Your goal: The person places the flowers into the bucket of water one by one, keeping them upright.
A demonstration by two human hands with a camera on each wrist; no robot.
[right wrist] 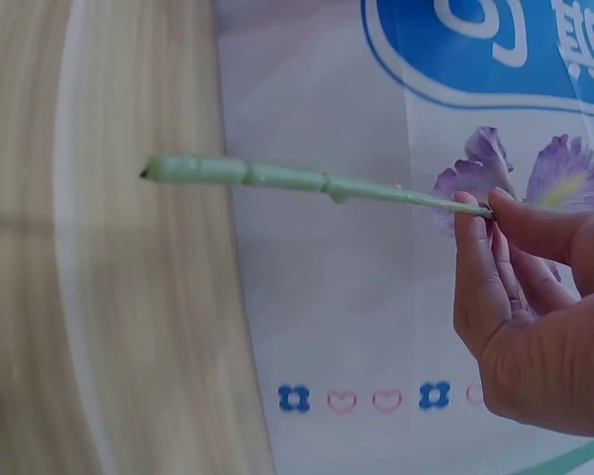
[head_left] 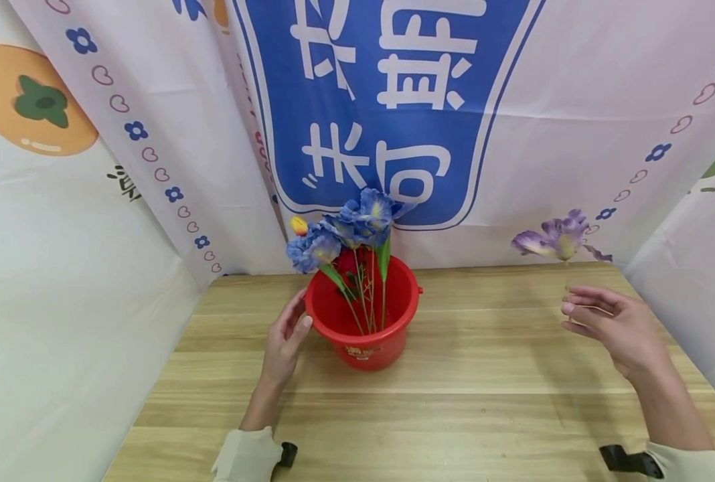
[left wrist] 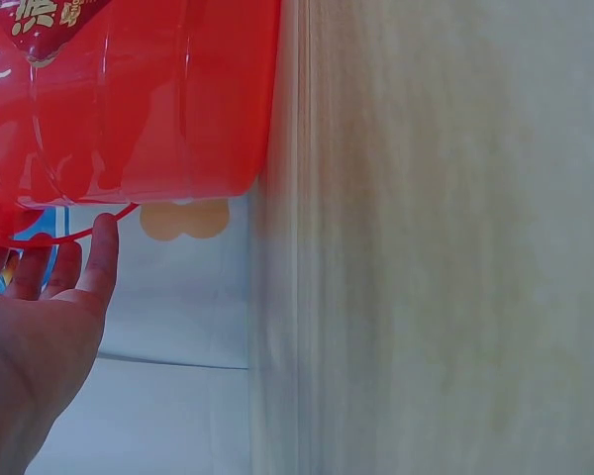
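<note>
A red plastic bucket (head_left: 371, 355) stands upright on the wooden table, a thin red handle (left wrist: 74, 236) hanging along its side. Several blue artificial flowers (head_left: 357, 224) and a yellow bud (head_left: 298, 225) rise from it, with a dark red bloom (head_left: 351, 261) lower among the stems. My left hand (head_left: 286, 338) rests against the bucket's left side near the rim, fingers extended and touching the handle. Off to the right, my right hand (head_left: 619, 328) pinches the green stem (right wrist: 287, 178) of a purple iris (head_left: 556, 237) between thumb and fingers. The bloom points up and the stem's lower end hangs above the table.
The wood-grain table (head_left: 454, 408) reaches back to a white printed cloth (head_left: 574, 134) with a large blue panel. Similar cloth hangs on the left and right sides. Black straps (head_left: 631, 462) sit at both wrists.
</note>
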